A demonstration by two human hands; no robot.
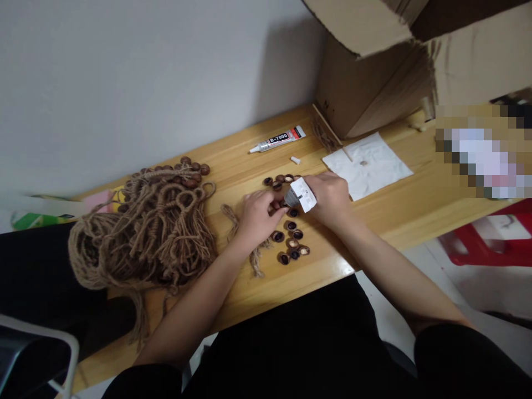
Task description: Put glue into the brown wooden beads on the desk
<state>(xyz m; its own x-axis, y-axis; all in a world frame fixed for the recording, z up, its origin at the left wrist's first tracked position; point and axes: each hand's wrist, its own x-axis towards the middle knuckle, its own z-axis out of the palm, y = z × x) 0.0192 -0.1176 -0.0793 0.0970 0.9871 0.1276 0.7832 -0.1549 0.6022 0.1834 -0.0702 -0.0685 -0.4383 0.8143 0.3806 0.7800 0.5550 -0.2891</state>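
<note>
My left hand [258, 215] is closed in a pinch on a small dark brown piece that looks like a nutshell [283, 204], mostly covered by the fingers. Close against it, my right hand [332, 194] grips an object with a white printed label and a grey ribbed end [294, 197]; its kind is not clear. Both hands are just above the table. Around them lie several halved nutshells [291, 225], dark or pale inside. Short pieces of jute cord [255, 261] lie partly under my left hand and wrist.
A large bundle of knotted jute cord [166, 233] with round brown nuts [190, 183] is at the left. Behind my hands lie a B-7000 glue tube [278, 139] and a white cap [295, 160]. A stick [332, 133] rests on white paper [380, 166] beside a cardboard box [366, 83].
</note>
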